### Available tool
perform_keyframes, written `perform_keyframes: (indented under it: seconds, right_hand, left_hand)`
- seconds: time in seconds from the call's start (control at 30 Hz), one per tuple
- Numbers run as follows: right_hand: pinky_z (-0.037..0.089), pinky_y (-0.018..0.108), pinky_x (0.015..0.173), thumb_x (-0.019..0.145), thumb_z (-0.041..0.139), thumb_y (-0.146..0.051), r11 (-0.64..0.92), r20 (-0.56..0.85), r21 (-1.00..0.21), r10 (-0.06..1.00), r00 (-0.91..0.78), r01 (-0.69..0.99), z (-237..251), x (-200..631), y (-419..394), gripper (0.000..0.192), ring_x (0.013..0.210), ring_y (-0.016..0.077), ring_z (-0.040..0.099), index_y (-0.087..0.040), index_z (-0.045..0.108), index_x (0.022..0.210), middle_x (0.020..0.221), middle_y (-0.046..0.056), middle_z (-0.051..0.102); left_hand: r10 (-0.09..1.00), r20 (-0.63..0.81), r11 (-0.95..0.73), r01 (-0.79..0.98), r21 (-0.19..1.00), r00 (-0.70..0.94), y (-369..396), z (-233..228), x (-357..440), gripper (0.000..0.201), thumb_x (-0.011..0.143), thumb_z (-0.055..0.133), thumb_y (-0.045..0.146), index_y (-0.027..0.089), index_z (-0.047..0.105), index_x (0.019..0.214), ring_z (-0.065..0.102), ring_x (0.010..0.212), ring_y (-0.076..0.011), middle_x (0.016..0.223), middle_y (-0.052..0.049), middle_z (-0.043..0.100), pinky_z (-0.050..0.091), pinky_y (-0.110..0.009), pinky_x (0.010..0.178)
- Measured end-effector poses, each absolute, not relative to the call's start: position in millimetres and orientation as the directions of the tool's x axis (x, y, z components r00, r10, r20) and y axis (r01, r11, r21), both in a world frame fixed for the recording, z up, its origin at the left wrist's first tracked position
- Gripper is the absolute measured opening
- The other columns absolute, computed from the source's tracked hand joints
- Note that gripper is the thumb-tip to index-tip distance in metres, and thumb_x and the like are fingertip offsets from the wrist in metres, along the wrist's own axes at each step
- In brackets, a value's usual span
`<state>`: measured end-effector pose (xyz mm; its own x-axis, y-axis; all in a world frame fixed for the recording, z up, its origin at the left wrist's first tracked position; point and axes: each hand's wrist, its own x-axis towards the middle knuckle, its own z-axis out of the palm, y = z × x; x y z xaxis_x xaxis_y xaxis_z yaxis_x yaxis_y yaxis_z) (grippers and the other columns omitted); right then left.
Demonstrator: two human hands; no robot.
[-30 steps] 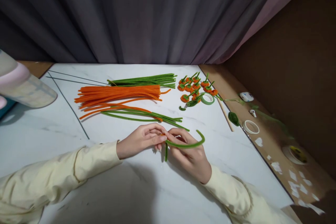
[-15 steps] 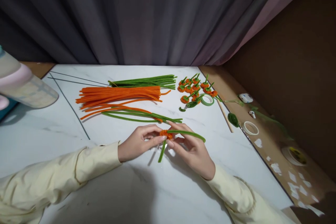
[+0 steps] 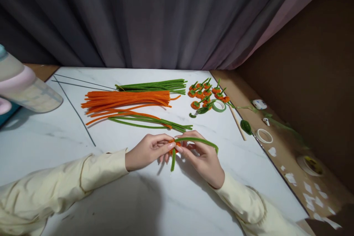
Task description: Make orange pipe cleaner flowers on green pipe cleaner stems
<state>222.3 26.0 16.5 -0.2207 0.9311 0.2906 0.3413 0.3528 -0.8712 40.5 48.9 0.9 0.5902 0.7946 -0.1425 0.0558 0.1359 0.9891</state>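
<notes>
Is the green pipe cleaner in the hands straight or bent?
Bent. The green pipe cleaner arcs rightward from the orange coil pinched between left hand and right hand, while its other end points down.

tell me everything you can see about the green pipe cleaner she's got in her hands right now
The green pipe cleaner is a fuzzy, wire-like stem, bent rather than straight. One end runs right in a shallow arc over the right hand; the other hangs down toward the marble table. At the bend it meets a small orange coil, pinched between the fingertips of the left hand and the right. It is held just above the table.
</notes>
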Motion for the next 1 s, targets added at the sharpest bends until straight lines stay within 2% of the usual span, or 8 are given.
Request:
perform_keyframes:
  seconds: [0.1, 0.17, 0.23, 0.3, 0.37, 0.47, 0.73, 1.0]
  right_hand:
    - [0.044, 0.023, 0.050, 0.080, 0.062, -0.015, 0.521, 0.479, -0.682, 0.849, -0.224, 0.513, 16.2, 226.0, 22.7, 0.002, 0.055, 0.0102, 0.051, -0.017, 0.062, 0.080, 0.068, 0.002, 0.060]
    - [0.044, 0.024, 0.052, 0.079, 0.060, -0.008, 0.655, 0.619, -0.521, 0.731, -0.286, 0.547, 18.4, 229.1, 20.7, 0.009, 0.057, 0.0115, 0.051, -0.017, 0.061, 0.083, 0.065, 0.002, 0.060]
    - [0.047, 0.030, 0.063, 0.078, 0.058, -0.006, 0.741, 0.678, -0.363, 0.626, -0.386, 0.564, 22.1, 232.1, 21.1, 0.022, 0.073, 0.0172, 0.057, -0.017, 0.060, 0.097, 0.076, 0.006, 0.064]
    - [0.047, 0.042, 0.079, 0.078, 0.058, -0.011, 0.767, 0.612, -0.270, 0.603, -0.511, 0.582, 25.6, 234.4, 24.5, 0.037, 0.098, 0.0257, 0.055, -0.015, 0.053, 0.115, 0.099, 0.012, 0.064]
    - [0.044, 0.047, 0.087, 0.081, 0.057, -0.021, 0.775, 0.498, -0.263, 0.619, -0.607, 0.575, 26.6, 235.7, 28.9, 0.046, 0.110, 0.0293, 0.049, -0.013, 0.045, 0.125, 0.113, 0.016, 0.058]
    - [0.049, 0.040, 0.078, 0.086, 0.052, -0.031, 0.775, 0.445, -0.304, 0.630, -0.636, 0.554, 23.1, 234.9, 32.1, 0.044, 0.098, 0.0256, 0.055, -0.012, 0.043, 0.125, 0.109, 0.016, 0.059]
    - [0.047, 0.029, 0.056, 0.087, 0.049, -0.015, 0.732, 0.507, -0.216, 0.650, -0.566, 0.646, 14.7, 222.8, 22.2, 0.015, 0.070, 0.0190, 0.056, -0.011, 0.053, 0.101, 0.085, 0.012, 0.062]
    - [0.051, 0.029, 0.065, 0.088, 0.046, -0.015, 0.676, 0.477, -0.401, 0.730, -0.489, 0.618, 12.2, 221.3, 19.2, 0.020, 0.080, 0.0181, 0.059, -0.015, 0.049, 0.107, 0.090, 0.010, 0.059]
  left_hand:
    - [0.833, -0.152, 0.103, 0.120, 0.987, 0.533, 49.1, 0.6, 41.6, 0.028, 0.086, 0.047, 0.036, 0.011, 0.058, 0.086, 0.052, 0.047, -0.0085, 0.055, 0.002, 0.054, 0.042, -0.018, 0.045]
    - [0.849, -0.160, 0.087, 0.164, 0.983, 0.504, 49.3, 1.0, 41.7, 0.027, 0.086, 0.046, 0.036, 0.011, 0.058, 0.084, 0.050, 0.045, -0.0080, 0.051, 0.003, 0.052, 0.042, -0.017, 0.043]
    - [0.858, -0.136, 0.027, 0.221, 0.975, 0.496, 49.0, 1.7, 41.3, 0.026, 0.086, 0.046, 0.035, 0.012, 0.058, 0.086, 0.048, 0.042, -0.0069, 0.051, 0.003, 0.051, 0.040, -0.016, 0.042]
    - [0.860, -0.055, -0.104, 0.280, 0.954, 0.508, 47.8, 2.2, 40.6, 0.024, 0.086, 0.046, 0.031, 0.012, 0.060, 0.088, 0.046, 0.042, -0.0059, 0.055, 0.003, 0.054, 0.039, -0.015, 0.043]
    - [0.853, 0.058, -0.263, 0.330, 0.907, 0.519, 46.0, 1.7, 39.9, 0.022, 0.086, 0.045, 0.028, 0.013, 0.061, 0.088, 0.046, 0.046, -0.0059, 0.061, 0.001, 0.059, 0.040, -0.016, 0.046]
    - [0.842, 0.166, -0.399, 0.385, 0.832, 0.514, 43.2, -0.2, 39.0, 0.023, 0.087, 0.045, 0.026, 0.014, 0.063, 0.091, 0.048, 0.052, -0.0073, 0.071, -0.002, 0.065, 0.041, -0.016, 0.053]
    - [0.838, 0.173, -0.421, 0.411, 0.809, 0.518, 40.4, -1.4, 38.9, 0.025, 0.088, 0.044, 0.024, 0.015, 0.063, 0.100, 0.055, 0.056, -0.0083, 0.084, -0.003, 0.070, 0.045, -0.016, 0.056]
    - [0.829, 0.287, -0.476, 0.336, 0.813, 0.481, 40.0, -6.2, 39.7, 0.029, 0.087, 0.045, 0.022, 0.012, 0.064, 0.106, 0.060, 0.059, -0.0096, 0.091, -0.007, 0.072, 0.050, -0.017, 0.060]
